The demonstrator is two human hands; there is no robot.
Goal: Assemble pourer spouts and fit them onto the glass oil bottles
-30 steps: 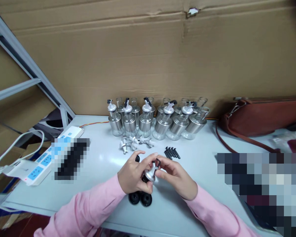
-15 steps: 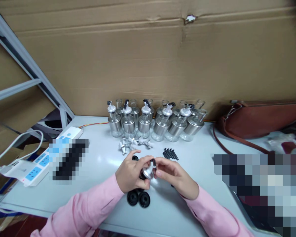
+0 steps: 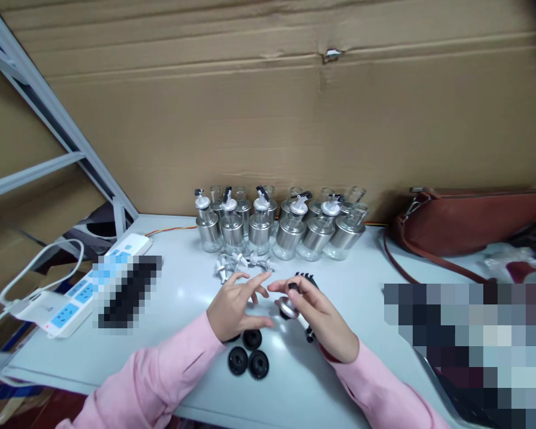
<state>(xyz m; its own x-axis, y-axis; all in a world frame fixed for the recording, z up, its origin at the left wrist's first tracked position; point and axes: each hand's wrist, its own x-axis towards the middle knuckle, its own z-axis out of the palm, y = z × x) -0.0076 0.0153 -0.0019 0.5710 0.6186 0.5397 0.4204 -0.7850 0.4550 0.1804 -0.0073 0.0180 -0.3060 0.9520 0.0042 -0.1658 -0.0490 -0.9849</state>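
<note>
a brown cardboard sheet (image 3: 196, 119), torn through in one small spot, stands behind a pale bench (image 3: 183, 316). a grey metal frame (image 3: 62, 113) slants up at the left. on the bench at the right rests a brown bag (image 3: 477, 223), its strap trailing forward; at the left lies a white power strip (image 3: 131, 241) with blue sockets.

glass bottles (image 3: 290, 233) with metal bands stand in two rows by the cardboard; five in the front row carry silver pourers, and the rightmost one there has a bare neck.

the left hand (image 3: 232, 307) has its grip spread wide, thumb well apart from the fingers, with nothing in it. the right hand (image 3: 328, 325) has its grip closed in a pinch on a silver pourer (image 3: 287, 308) with black parts, lifted over the bench and near the left thumb.

black round caps (image 3: 259, 364) lie below the left hand, one partly hidden. loose silver spouts (image 3: 241, 262) sit before the bottles. slim black pieces (image 3: 304, 276) lie just behind the right hand, partly covered.
</note>
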